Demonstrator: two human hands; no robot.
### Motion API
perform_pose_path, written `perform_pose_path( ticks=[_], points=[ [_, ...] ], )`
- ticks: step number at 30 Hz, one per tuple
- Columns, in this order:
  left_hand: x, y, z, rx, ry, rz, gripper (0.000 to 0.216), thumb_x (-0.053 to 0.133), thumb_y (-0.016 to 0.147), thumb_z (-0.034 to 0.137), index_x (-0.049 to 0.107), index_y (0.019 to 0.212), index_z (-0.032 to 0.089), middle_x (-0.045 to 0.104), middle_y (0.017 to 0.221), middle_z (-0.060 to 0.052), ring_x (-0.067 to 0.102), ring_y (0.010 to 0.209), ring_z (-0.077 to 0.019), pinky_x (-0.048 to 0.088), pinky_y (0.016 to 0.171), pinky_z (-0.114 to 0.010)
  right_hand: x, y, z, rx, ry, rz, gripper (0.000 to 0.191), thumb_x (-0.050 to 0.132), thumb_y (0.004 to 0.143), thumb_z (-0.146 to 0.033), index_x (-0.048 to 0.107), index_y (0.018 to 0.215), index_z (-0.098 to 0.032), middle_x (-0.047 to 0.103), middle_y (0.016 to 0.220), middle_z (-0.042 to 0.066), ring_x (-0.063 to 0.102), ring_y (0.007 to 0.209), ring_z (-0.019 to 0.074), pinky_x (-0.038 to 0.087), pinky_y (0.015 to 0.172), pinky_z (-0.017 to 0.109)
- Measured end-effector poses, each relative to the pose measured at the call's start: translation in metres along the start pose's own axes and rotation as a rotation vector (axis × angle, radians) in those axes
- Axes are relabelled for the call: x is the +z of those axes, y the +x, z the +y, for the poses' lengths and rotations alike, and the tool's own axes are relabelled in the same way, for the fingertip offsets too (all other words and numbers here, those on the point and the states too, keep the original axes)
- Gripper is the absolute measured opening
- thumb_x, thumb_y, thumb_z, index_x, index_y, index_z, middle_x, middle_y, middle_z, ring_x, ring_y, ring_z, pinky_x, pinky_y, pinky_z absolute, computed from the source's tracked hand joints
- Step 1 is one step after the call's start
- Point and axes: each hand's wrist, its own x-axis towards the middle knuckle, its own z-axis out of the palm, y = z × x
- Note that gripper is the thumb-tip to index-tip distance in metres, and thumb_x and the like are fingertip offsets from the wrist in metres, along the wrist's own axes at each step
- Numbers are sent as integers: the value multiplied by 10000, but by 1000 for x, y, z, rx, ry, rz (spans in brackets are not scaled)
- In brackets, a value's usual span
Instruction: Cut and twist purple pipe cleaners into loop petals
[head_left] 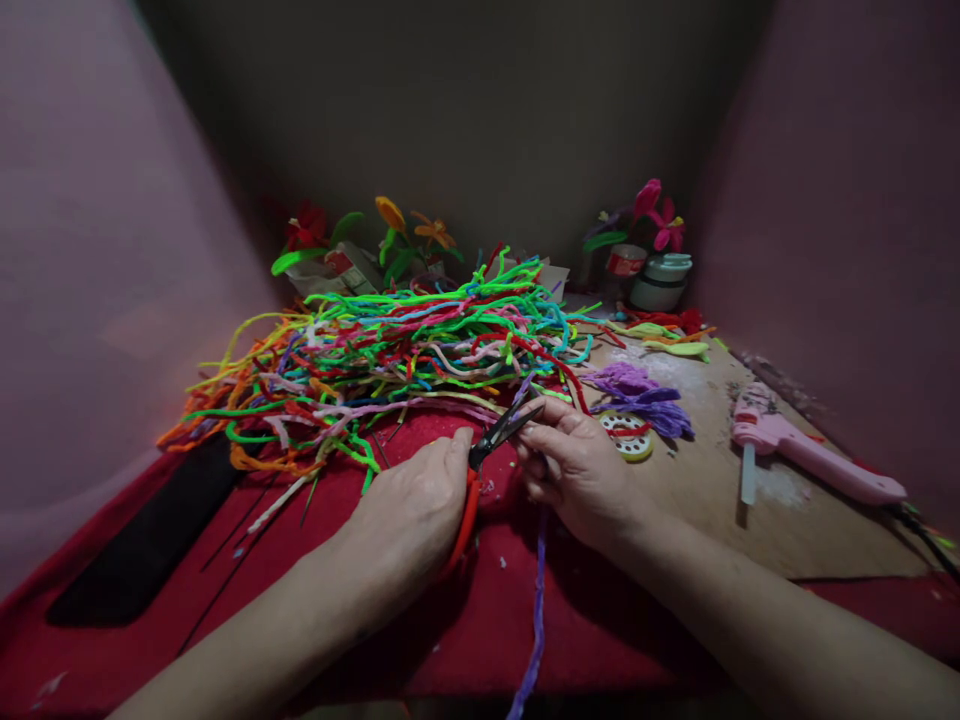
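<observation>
My left hand [420, 490] is closed around the red handles of a pair of scissors [468, 515]. Their dark blades stand slightly apart and point up and right, close to the fingertips of my right hand [577, 455]. Between those pinched fingers is a purple pipe cleaner [541, 590], whose long end hangs down over the red cloth [487, 640]. A short purple tip shows just above the blades; whether they touch it I cannot tell. Just beyond both hands lies a large tangled heap of colourful pipe cleaners [420, 345].
On a brown board [690, 520] at right lie a pink glue gun [817, 460], a ring-shaped spool [637, 447] and purple pipe-cleaner bundles [652, 410]. A flat black object [150, 540] lies at left. Pipe-cleaner flowers [435, 230] and a lidded jar [660, 285] stand at the back.
</observation>
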Motion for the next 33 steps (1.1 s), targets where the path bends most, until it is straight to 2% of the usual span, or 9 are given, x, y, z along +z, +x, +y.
perform_pose_path(
  ticks=[9,17,21,25,33],
  points=[
    [3,0,-3,21,-20,-16,449,324,771,87,321,1220,92,560,1024,-155,571,898,-204,483,734,-341,0,0,0,-54,-45,-3,57,540,687,-169,501,728,-181,416,513,-79,271,371,28,182,324,136],
    [3,-2,0,48,-32,-26,467,339,754,82,317,1220,89,543,1086,-165,565,953,-215,490,740,-336,3,-2,-1,-59,-100,36,60,528,700,-185,468,701,-188,338,496,-90,222,372,35,158,338,166],
    [1,-3,4,23,12,-49,453,319,766,84,318,1218,54,571,997,-163,588,885,-237,499,698,-361,4,-3,-2,-73,-106,65,82,525,698,-180,445,681,-185,302,486,-95,190,391,36,152,358,170],
    [-3,-3,7,23,4,-86,422,319,774,92,346,1195,71,578,958,-147,603,797,-220,501,637,-338,4,-5,-2,-65,-94,61,70,508,703,-173,441,688,-187,297,482,-96,193,389,40,152,354,167],
    [-1,0,3,29,-44,-38,435,337,776,94,330,1211,87,569,972,-145,587,867,-212,485,717,-342,5,-5,0,-102,-156,93,24,494,687,-159,486,691,-181,303,467,-98,181,376,35,166,358,174]
  ],
)
